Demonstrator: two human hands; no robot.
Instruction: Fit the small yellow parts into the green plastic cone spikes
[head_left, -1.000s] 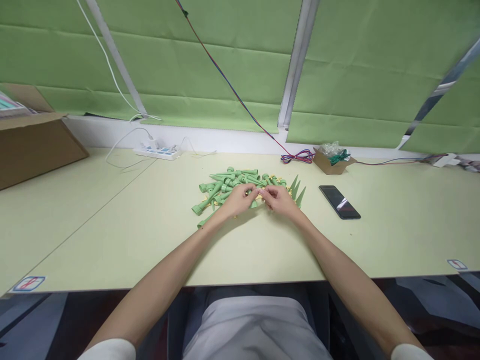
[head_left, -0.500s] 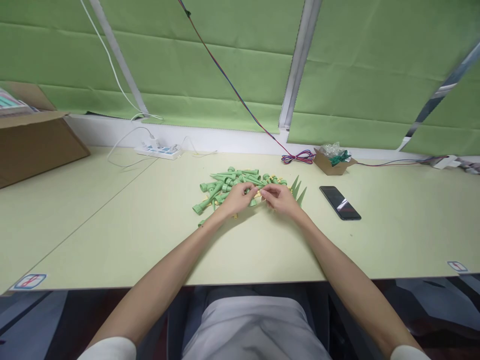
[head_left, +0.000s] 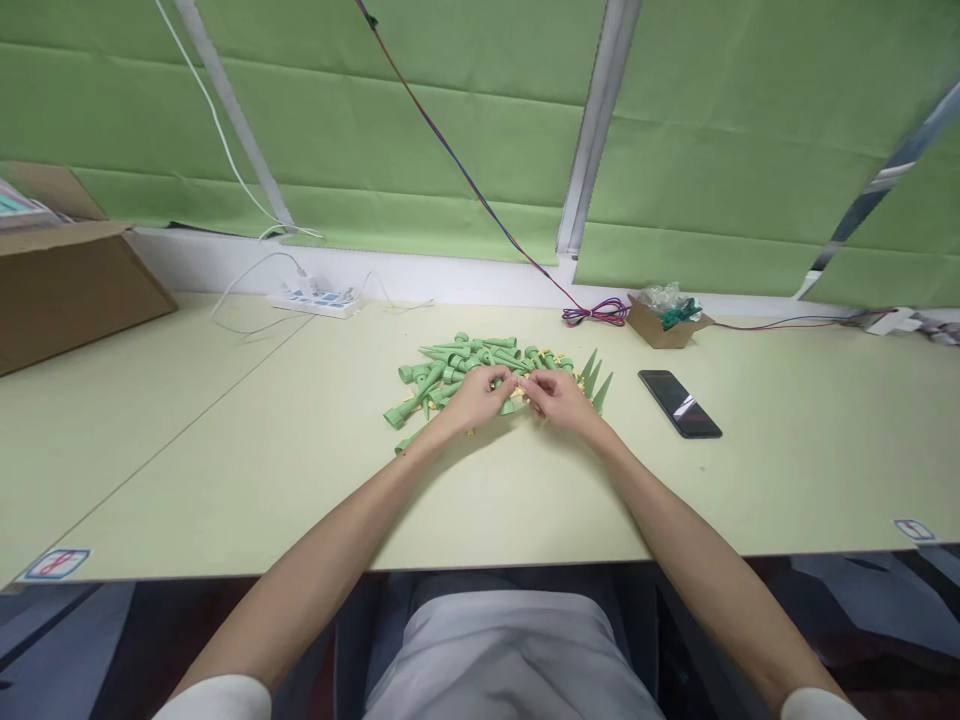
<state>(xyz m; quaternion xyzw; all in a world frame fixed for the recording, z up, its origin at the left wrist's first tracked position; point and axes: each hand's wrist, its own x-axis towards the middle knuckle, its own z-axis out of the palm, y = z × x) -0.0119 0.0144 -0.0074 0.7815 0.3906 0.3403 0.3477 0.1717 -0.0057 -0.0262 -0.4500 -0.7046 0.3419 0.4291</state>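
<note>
Around my left hand (head_left: 480,398) and right hand (head_left: 561,398), loose green pieces (head_left: 456,362) seemingly await work. Both curl inward; I can't tell their grip.

A left sticker (head_left: 56,565) and a right sticker (head_left: 914,530), both blue-bordered with red marks, lie along the counter's (head_left: 510,510) front edge. Neither reads clearly.

A pale yellow-green tabletop (head_left: 525,510) spreads beneath the fingers (head_left: 543,378), with a thin seam (head_left: 191,430) slanting across it well to their left. Beyond the fingers, a low white wall (head_left: 465,283) runs along the tabletop's back edge. Above it hang lightly creased green blinds (head_left: 420,120), parted by slanting pale strips (head_left: 596,130). Soft light falls evenly around the fingers; nearer than them, below the front edge, shaded grey-blue and dark patches show.
</note>
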